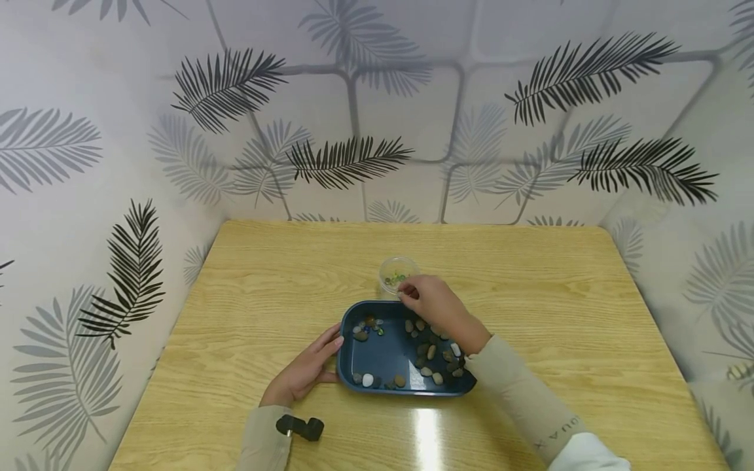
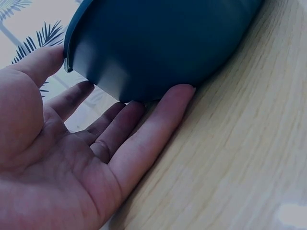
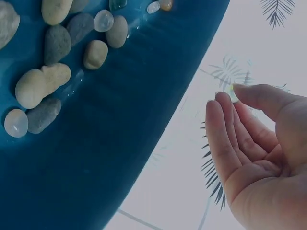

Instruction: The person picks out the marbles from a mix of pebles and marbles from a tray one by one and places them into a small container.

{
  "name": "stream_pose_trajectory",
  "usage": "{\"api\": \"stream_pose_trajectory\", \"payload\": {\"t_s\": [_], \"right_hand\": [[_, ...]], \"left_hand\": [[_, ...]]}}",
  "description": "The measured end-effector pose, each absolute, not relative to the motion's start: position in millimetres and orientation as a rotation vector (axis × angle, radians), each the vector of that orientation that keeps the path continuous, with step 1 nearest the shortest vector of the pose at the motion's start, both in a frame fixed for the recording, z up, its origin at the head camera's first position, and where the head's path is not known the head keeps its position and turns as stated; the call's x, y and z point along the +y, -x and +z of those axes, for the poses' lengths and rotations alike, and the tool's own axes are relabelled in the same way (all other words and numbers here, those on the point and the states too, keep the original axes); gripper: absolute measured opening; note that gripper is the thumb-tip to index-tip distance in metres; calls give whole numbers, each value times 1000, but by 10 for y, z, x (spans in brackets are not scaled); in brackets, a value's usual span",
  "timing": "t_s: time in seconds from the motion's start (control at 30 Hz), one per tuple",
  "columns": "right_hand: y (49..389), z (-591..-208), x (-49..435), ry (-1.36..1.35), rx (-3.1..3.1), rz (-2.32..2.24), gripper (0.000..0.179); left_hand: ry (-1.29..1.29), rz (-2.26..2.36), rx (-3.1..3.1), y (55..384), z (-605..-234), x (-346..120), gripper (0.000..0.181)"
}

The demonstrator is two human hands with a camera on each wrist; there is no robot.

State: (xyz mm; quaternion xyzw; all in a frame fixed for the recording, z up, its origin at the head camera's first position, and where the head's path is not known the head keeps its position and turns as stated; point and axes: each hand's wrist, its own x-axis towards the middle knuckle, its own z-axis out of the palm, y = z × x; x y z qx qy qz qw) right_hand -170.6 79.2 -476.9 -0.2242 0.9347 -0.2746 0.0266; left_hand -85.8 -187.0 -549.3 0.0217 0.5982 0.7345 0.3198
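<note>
A dark blue tub point(image 1: 383, 353) holds rounded pebbles point(image 1: 432, 352), mostly on its right side, and a few glass marbles point(image 1: 380, 331) near its left end. My left hand point(image 1: 306, 369) rests against the tub's left wall from outside, its extended fingertips point(image 2: 178, 93) touching the blue plastic. Above the tub's far rim, my right hand point(image 1: 432, 302) pinches a small clear, yellow-green marble point(image 3: 233, 94) between thumb and fingertips. Just behind that hand is a round clear plastic cup point(image 1: 389, 265) with green and yellow marbles inside; the hand overlaps its near edge.
The wooden table point(image 1: 265, 281) extends around the tub on all sides. A leaf-patterned wall point(image 1: 389, 190) borders its far edge. A black strap with a small device point(image 1: 300, 427) sits on the left sleeve.
</note>
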Motion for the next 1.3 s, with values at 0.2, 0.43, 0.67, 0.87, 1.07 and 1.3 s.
{"api": "stream_pose_trajectory", "payload": {"t_s": [0.2, 0.43, 0.67, 0.87, 1.07, 1.3], "right_hand": [[1766, -4787, 826, 619, 2934, -878, 16], [1810, -4835, 825, 600, 2955, -894, 13], [1828, -4854, 805, 592, 2967, -896, 13], [1833, -4879, 804, 594, 2963, -917, 13], [1842, -4901, 805, 602, 2972, -920, 12], [1833, -4916, 813, 644, 2981, -942, 12]], "left_hand": [[-64, 1939, 1557, 858, -5492, -1870, 55], [-76, 1946, 1554, 859, -5474, -1866, 54], [-58, 1941, 1556, 858, -5475, -1869, 55], [-54, 1940, 1555, 854, -5476, -1870, 55], [-44, 1942, 1562, 853, -5473, -1867, 55], [-39, 1945, 1563, 850, -5464, -1867, 55]]}}
